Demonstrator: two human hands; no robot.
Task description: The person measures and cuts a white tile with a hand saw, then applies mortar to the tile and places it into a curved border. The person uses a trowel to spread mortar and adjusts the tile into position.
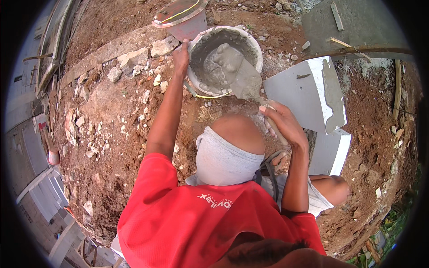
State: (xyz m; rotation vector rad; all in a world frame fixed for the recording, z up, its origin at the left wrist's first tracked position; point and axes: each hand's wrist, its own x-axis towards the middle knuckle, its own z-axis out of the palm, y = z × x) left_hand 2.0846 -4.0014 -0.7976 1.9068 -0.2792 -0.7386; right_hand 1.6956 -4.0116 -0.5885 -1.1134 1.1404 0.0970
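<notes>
My left hand [181, 57] is closed on the left rim of a round bucket [256, 47] that stands in front of me. Wet grey mortar [210, 73] coats its inside and lies in its bottom. In my right hand [286, 121] is the handle of a trowel [246, 84]. The trowel's broad blade, smeared with mortar, reaches over the near right rim into the bucket, and a lump of mortar lies at its far end. Just right of the trowel rests a pale grey block [297, 85] with wet mortar along one face.
A second bucket [185, 30] touches the far left side of the first. Another pale block [327, 154] lies below the mortared one, near my right knee. Broken stones [134, 58] are strewn over the reddish soil to the left. A grey slab [362, 31] fills the far right.
</notes>
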